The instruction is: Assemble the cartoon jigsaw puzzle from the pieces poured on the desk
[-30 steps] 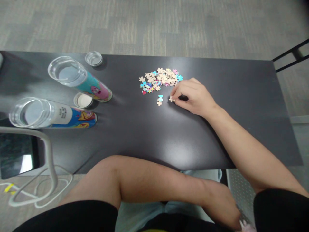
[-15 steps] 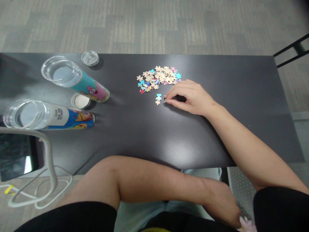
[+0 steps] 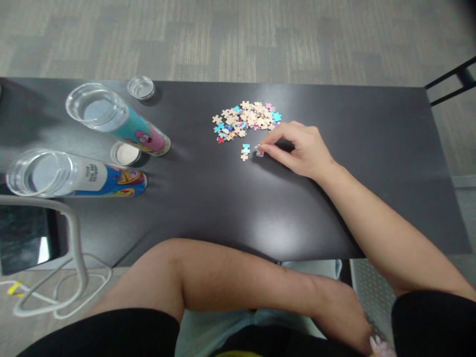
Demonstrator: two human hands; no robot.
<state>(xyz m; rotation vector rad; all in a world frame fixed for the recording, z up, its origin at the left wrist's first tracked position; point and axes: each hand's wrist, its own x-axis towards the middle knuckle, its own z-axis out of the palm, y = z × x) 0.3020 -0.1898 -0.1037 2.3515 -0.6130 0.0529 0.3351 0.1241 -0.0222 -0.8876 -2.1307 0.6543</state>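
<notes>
My right hand (image 3: 297,148) pinches a small puzzle piece (image 3: 260,152) between thumb and fingertips, its printed side partly showing pinkish and pale. Just left of it, a few puzzle pieces (image 3: 245,151), light blue and tan, lie together on the dark table. Beyond the fingers spreads a heap of puzzle pieces (image 3: 247,118), many with tan backs up, others blue, pink, red or yellow. My left arm crosses low in front of my body, and my left hand (image 3: 351,320) rests by my lap at the lower right. Its fingers are hidden, close to something pale pink (image 3: 381,345).
Two clear-topped printed tubes, one teal and pink (image 3: 141,130), one blue (image 3: 119,181), lie at the left. Near them are a clear lid (image 3: 141,88) and a white-lined lid (image 3: 125,153). A dark tablet (image 3: 26,240) and white cable (image 3: 76,238) occupy the lower left.
My right hand has drawn slightly right and turned the pinched puzzle piece, so more of its face shows. My left arm stays put.
</notes>
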